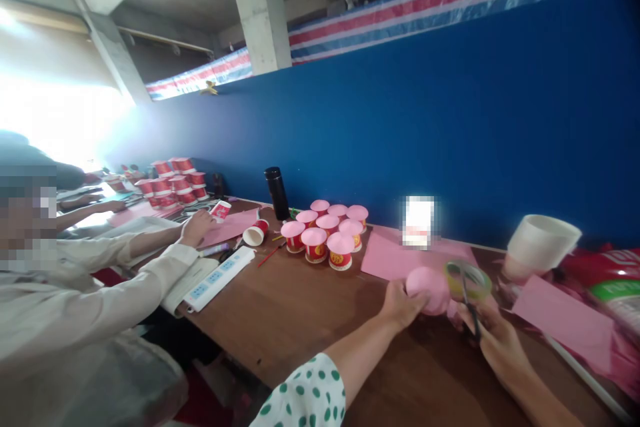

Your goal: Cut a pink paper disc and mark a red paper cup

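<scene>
My left hand [404,305] is closed on a round pink paper piece [426,288], gripping its left edge. Whether a cup sits beneath this piece cannot be made out. Just to the right, my right hand [484,325] grips a pair of scissors [466,293], blades pointing up and away from me. A roll of clear tape [473,279] shows behind the scissors. Flat pink paper [387,253] lies past my hands. To their left stand several red paper cups [316,250], each topped with a pink paper disc.
A black bottle [277,193] stands near the blue partition [475,113]. A power strip [220,279] and a tipped red cup [256,232] lie at left. At right are a white tub [543,245] and pink sheets [565,317]. A co-worker's sleeve [150,280] reaches in from the left.
</scene>
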The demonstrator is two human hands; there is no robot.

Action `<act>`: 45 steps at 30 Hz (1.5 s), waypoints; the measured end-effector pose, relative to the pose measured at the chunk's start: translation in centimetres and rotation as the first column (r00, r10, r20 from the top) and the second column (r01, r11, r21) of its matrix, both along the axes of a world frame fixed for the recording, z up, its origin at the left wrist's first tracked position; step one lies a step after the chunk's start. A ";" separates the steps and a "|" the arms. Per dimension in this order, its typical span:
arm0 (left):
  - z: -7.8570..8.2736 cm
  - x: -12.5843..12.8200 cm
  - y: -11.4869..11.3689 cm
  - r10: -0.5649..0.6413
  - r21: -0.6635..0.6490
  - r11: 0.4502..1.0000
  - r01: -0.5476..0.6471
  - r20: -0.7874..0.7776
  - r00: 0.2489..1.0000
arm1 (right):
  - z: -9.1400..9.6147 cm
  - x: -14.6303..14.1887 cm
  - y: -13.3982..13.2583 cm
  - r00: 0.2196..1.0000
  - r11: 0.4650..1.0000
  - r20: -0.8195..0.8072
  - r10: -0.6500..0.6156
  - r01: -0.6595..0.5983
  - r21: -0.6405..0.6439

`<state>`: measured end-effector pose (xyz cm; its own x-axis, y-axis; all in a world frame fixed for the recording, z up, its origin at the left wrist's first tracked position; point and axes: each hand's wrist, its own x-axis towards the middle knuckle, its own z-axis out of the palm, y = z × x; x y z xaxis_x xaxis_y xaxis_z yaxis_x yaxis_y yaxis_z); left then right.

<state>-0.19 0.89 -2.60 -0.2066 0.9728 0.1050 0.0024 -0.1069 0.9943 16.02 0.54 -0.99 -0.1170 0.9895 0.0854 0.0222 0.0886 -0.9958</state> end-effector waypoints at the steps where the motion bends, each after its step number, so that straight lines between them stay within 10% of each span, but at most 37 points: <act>1: 0.1 0.0 0.0 -0.007 0.000 1.000 0.007 0.014 1.000 | 0.1 0.0 0.0 1.000 1.000 0.003 0.006 -0.006 -0.009; 45: 1.9 -0.9 0.5 -0.036 -0.096 0.988 0.120 0.614 0.788 | -0.1 0.6 0.5 0.992 0.994 -0.051 0.112 -0.112 0.021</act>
<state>-1.06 1.34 -0.72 -0.1095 0.9843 -0.1384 -0.6112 0.0431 0.7903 16.60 1.03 -1.07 -0.2219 0.9686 0.1123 -0.0408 0.1058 -0.9935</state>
